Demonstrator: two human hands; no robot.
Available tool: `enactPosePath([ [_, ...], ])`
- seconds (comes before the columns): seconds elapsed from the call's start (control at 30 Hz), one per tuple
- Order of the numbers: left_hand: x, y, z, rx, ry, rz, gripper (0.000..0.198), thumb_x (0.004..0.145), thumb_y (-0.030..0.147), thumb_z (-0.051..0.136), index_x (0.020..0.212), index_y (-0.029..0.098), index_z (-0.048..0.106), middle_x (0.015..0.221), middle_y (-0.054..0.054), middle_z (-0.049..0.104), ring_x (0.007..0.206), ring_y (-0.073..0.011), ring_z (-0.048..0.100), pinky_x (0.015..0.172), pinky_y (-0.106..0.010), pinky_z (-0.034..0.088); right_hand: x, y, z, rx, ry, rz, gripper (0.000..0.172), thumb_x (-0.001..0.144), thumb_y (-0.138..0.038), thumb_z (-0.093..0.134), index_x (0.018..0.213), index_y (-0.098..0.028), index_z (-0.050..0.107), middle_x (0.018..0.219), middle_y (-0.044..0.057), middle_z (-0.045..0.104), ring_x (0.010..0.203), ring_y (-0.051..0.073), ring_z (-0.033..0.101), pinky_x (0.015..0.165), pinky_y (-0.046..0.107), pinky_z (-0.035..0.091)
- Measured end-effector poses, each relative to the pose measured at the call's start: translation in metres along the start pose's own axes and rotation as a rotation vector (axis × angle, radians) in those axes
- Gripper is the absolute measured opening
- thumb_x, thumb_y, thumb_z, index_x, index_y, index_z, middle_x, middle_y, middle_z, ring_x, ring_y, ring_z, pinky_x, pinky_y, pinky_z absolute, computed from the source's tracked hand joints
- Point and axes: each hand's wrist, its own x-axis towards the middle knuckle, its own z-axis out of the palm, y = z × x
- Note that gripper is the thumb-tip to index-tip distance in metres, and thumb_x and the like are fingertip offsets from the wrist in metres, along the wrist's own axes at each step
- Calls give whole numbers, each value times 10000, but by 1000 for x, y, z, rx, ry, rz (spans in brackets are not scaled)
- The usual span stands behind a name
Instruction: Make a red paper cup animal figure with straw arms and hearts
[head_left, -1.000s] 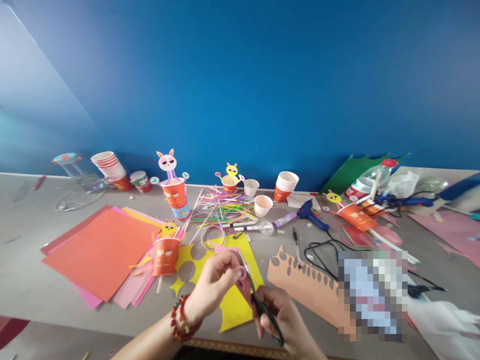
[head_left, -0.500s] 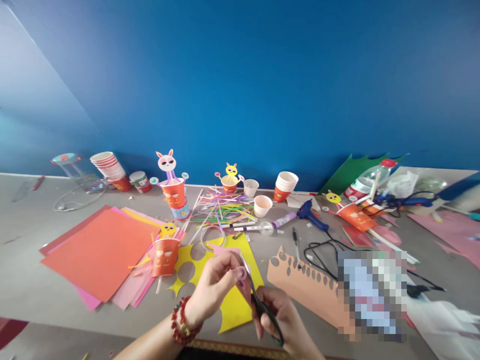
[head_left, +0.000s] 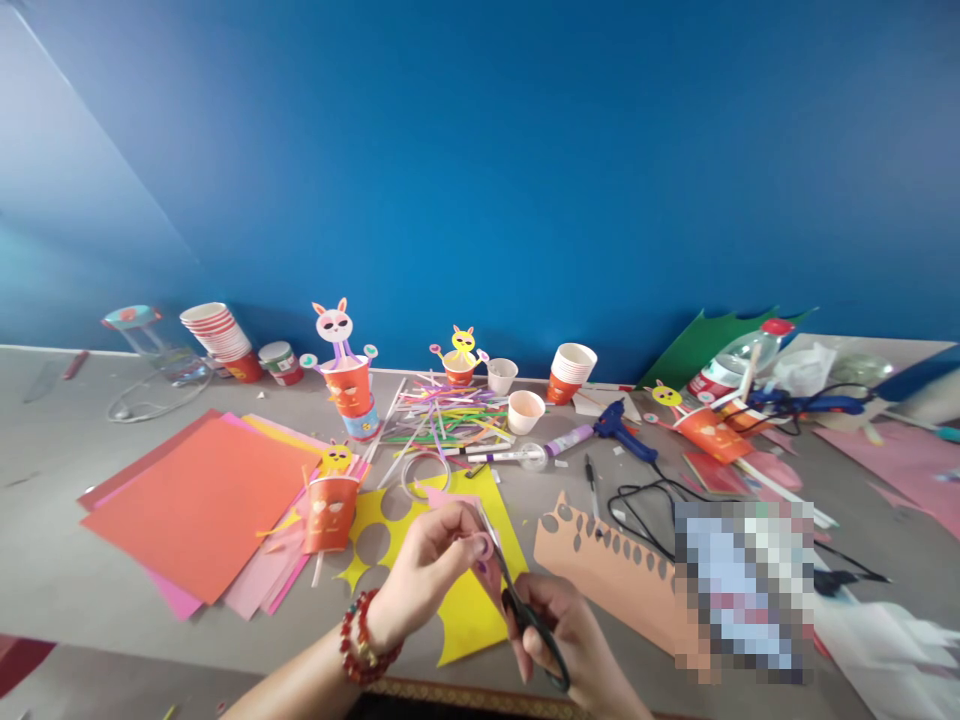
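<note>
Between the thumb and fingers of my left hand (head_left: 431, 570) is a piece of pink paper (head_left: 490, 577) with purple marks on it. My right hand (head_left: 559, 625) is closed around the black handles of a pair of scissors (head_left: 517, 600). The scissors' blades point up and away, touching or very near the pink paper beside my left thumb. Under my hands lies a yellow sheet (head_left: 480, 625) with round holes cut out. An orange paper cup (head_left: 331, 512) with a yellow rabbit head stands left of my left hand.
Coloured sheets (head_left: 202, 505) lie stacked on the left. Thin paper strips (head_left: 442, 415) are heaped behind my hands, near a white cup (head_left: 526, 411). On the right are a blue glue gun (head_left: 624, 432) with its black cord, a peach sheet (head_left: 607, 570) with cut-outs and a plastic bottle (head_left: 739, 360).
Very little differs. Both hands and the scissors stay in almost the same place, with a slight shift of the pink paper and the left wrist.
</note>
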Motion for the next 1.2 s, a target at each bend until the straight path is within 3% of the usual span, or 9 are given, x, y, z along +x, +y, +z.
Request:
enactPosePath([
  [0.37, 0, 6, 0, 13, -8, 2, 306, 893, 368, 659, 697, 150, 573, 705, -30, 620, 642, -132, 580, 633, -238, 464, 2, -1, 0, 25, 11, 25, 718, 531, -883, 688, 618, -195, 502, 453, -48, 500, 368, 96, 466, 403, 212, 373],
  [1.2, 4, 8, -8, 101, 1, 15, 265, 901, 326, 623, 703, 159, 567, 728, -31, 619, 658, -146, 580, 636, -245, 451, 7, 2, -3, -13, 26, 32, 689, 530, -844, 724, 589, -209, 466, 429, -55, 482, 358, 99, 478, 388, 200, 312],
])
